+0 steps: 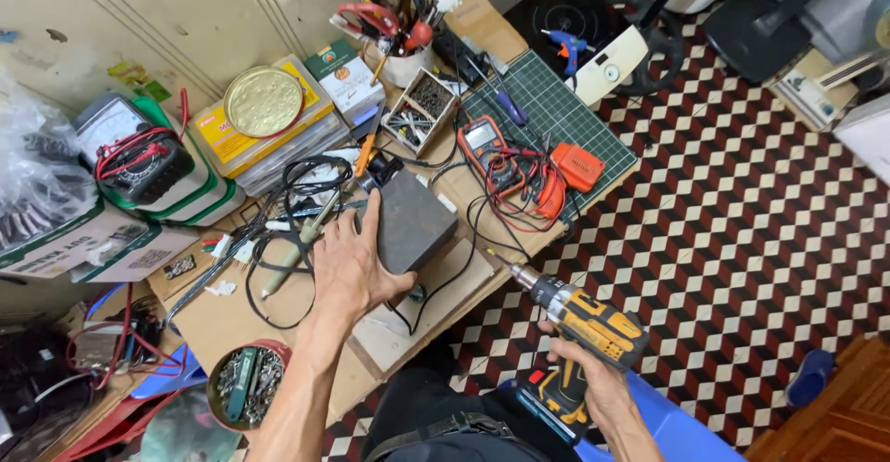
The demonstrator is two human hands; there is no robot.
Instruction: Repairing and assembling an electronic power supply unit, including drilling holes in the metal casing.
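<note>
My left hand (348, 263) rests flat on the near left side of a dark grey box (413, 221) that sits on the low cardboard-covered workbench (218, 318). Its fingers are spread against the box's side. My right hand (593, 383) grips the handle of a yellow and black cordless drill (584, 323), held off the bench's right edge over the floor. The drill's chuck points up and left toward the box, a short way from it. Black wires run out from under the box.
A green cutting mat (547, 110), an orange multimeter (484, 142) with red leads, a parts tray (417, 105), a tool cup (403, 59), stacked books with a gold lid (264, 101), a soldering iron (301, 244) and a tin of screws (246, 383) crowd the bench. Checkered tile floor (742, 221) lies right.
</note>
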